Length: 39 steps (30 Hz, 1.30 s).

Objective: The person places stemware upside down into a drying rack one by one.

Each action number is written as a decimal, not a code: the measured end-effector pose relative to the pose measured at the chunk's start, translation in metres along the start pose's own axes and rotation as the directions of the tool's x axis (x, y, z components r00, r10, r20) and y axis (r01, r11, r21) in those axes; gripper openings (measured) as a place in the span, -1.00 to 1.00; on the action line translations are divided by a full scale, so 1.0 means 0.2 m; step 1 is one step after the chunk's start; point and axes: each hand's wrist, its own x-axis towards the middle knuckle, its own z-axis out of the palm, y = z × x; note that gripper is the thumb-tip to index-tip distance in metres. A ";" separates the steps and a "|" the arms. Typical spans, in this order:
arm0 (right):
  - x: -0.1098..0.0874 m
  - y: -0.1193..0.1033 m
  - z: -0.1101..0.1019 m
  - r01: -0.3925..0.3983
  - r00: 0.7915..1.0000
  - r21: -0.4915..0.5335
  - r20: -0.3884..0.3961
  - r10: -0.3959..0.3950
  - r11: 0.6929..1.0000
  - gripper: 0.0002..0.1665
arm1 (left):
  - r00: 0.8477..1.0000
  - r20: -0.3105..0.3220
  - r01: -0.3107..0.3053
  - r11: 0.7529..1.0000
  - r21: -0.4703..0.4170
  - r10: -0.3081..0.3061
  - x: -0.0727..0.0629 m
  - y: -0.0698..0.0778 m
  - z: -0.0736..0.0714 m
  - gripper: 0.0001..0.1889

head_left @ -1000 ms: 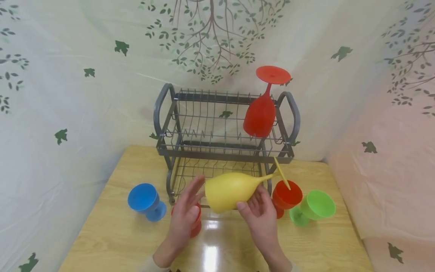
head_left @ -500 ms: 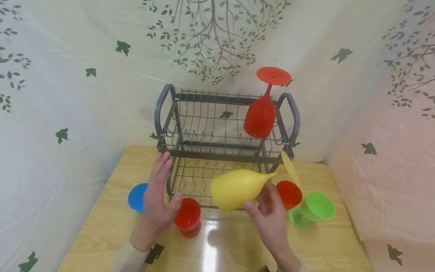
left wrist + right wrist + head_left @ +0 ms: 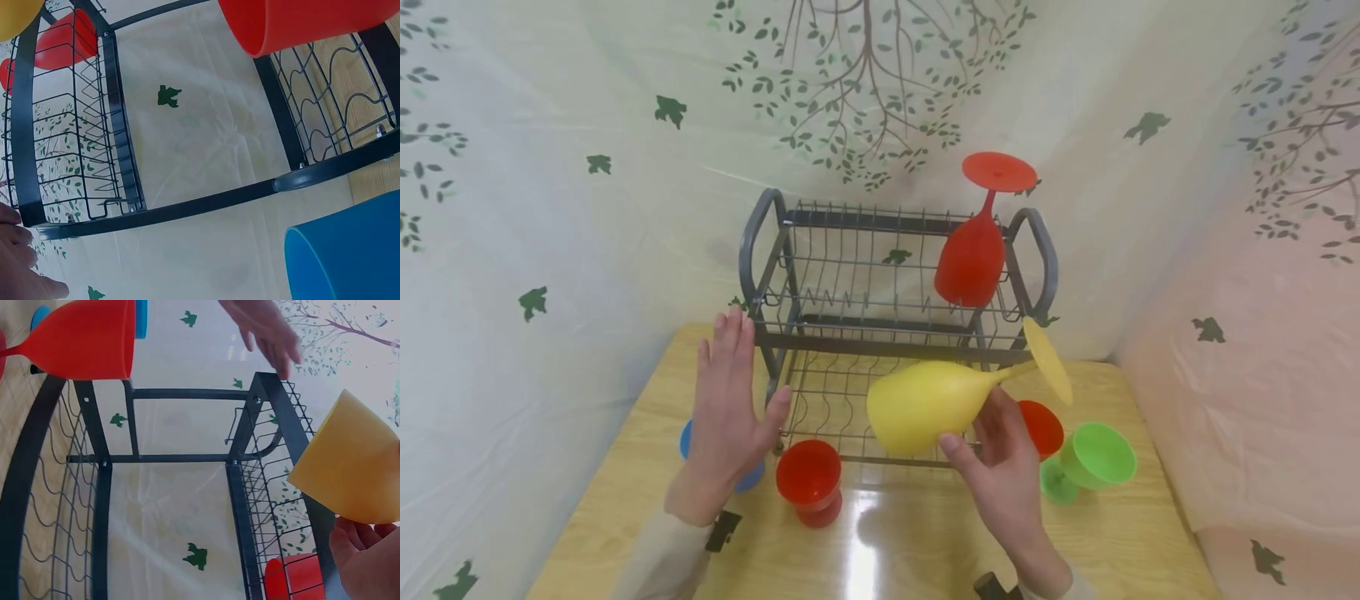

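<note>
My right hand (image 3: 1009, 483) grips a yellow plastic wine glass (image 3: 925, 407) by its bowl, thumb in front and fingers behind. The glass lies sideways in the air before the dish rack (image 3: 880, 342), mouth to the left, foot tilted up to the right. My left hand (image 3: 726, 408) holds nothing; its fingers are straight, its thumb spread, and its fingertips overlap the rack's upper left corner in the head view. Below that hand a blue goblet (image 3: 750, 477) is mostly hidden. A red wine glass (image 3: 972, 260) hangs upside down at the right of the upper tier.
A red goblet (image 3: 809, 475) stands before the rack's left end. Another red goblet (image 3: 1040, 427), partly hidden by my right hand, stands at the right beside a green goblet (image 3: 1097, 454). A patterned cloth (image 3: 587, 275) surrounds the wooden table (image 3: 1127, 533).
My left hand has come away from the yellow wine glass's mouth and moved left and up to the rack's left end. My right hand has carried the glass slightly right and up.
</note>
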 end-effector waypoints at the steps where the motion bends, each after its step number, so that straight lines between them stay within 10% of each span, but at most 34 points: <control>1: 0.01 0.00 0.00 0.005 1.000 -0.011 0.005 -0.005 1.000 -0.16 | 1.000 0.021 0.011 1.000 0.013 -0.011 0.00 0.00 0.00 -0.12; 9: 0.08 -0.03 0.00 0.080 0.996 -0.070 0.035 -0.078 0.994 -0.12 | 0.995 0.089 0.030 0.996 0.088 -0.038 -0.01 -0.01 0.00 -0.10; 39: 0.51 -0.25 0.08 0.310 0.951 -0.145 0.046 -0.307 0.939 -0.23 | 0.999 0.033 0.024 0.998 0.057 -0.026 -0.01 -0.01 0.02 -0.15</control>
